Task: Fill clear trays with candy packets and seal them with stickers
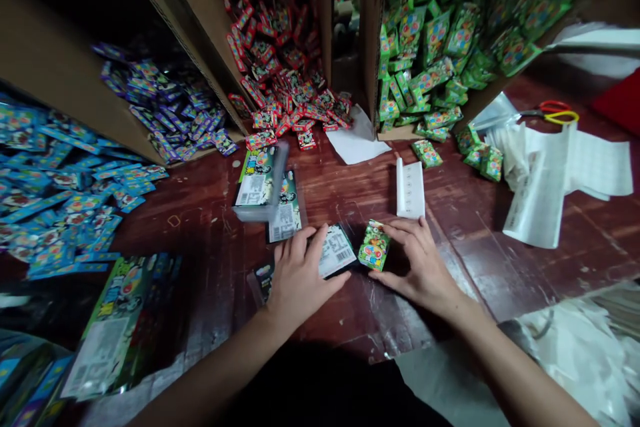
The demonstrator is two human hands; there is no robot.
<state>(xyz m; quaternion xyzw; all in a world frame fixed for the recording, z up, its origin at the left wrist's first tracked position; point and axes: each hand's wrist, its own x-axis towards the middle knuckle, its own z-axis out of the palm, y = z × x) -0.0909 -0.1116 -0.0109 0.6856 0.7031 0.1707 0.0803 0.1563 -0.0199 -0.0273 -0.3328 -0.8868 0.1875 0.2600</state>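
My left hand [303, 273] lies with its fingers spread over a dark printed packet [339, 250] that has a white barcode label. Part of that packet is hidden under the hand. To its right, my right hand [423, 267] has thumb and fingers around a small green printed box [375, 245] on the table. Another dark packet [263, 278] shows partly beneath my left wrist. Beyond my left hand, a stack of clear-wrapped printed packets [255, 180] rests beside a further barcoded packet [287, 213].
Open cartons hold purple packs [175, 103], red packs [280, 73] and green packs [425, 47]. Blue packs [75, 180] pile up at left. A white label roll [411, 190] stands beyond my right hand. Scissors [555, 112] and white label sheets [545, 187] lie at right.
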